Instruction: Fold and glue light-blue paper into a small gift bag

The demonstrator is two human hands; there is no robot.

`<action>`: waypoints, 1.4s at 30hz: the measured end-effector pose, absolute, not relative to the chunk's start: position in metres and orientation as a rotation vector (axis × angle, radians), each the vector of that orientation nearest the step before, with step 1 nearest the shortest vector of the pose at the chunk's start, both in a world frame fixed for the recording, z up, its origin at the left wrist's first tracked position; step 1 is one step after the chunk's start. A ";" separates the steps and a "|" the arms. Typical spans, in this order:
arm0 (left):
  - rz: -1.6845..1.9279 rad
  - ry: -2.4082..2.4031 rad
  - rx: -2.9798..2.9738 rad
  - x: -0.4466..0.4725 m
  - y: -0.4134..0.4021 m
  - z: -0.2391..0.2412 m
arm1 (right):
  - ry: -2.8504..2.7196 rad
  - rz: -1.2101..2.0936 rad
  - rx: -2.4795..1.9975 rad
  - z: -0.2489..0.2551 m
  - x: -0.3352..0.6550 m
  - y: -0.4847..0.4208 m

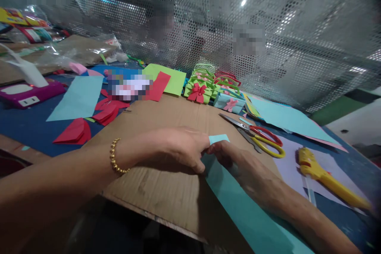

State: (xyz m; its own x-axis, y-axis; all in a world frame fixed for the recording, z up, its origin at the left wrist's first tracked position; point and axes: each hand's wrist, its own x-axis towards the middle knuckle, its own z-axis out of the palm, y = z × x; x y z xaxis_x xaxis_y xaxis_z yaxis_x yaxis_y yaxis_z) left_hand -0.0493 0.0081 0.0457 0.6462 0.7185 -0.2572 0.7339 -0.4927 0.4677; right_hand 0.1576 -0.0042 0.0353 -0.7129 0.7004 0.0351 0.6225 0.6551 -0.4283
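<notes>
A long light-blue paper strip (235,202) lies slantwise over the cardboard sheet, its far end showing beyond my fingers. My left hand (186,147), with a gold beaded bracelet on the wrist, pinches the strip's left edge near that end. From the other side my right hand (230,154) has curled fingers pressed on the same part of the paper, close against the left fingertips. The fingertips partly hide each other and the paper between them. Right of the hands lie scissors (256,133) with red and yellow handles.
Cardboard (154,184) covers the table's middle. A yellow glue gun (324,174) lies at right, near stacked paper sheets (288,115). Small paper bags with bows (199,91) stand at the back. Red paper pieces (74,131) and a purple device (32,93) are left. Perforated metal (190,16) stands behind.
</notes>
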 end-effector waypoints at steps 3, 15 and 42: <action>-0.064 1.129 2.319 -0.049 0.008 0.046 | -2.667 0.579 -1.092 0.037 0.156 -0.006; -0.050 1.056 2.327 -0.054 0.012 0.034 | -2.671 0.678 -1.068 0.023 0.164 0.001; -0.047 1.138 2.283 -0.049 0.009 0.040 | -2.673 0.877 -0.786 0.043 0.169 -0.010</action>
State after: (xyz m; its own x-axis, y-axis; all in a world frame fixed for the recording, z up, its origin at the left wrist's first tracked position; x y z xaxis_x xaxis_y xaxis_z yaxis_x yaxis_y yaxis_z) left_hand -0.0494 0.0091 0.0395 0.6353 0.7203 -0.2785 0.7408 -0.4665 0.4833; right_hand 0.1692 -0.0104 0.0434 -0.8327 0.5523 0.0403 0.4212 0.6789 -0.6014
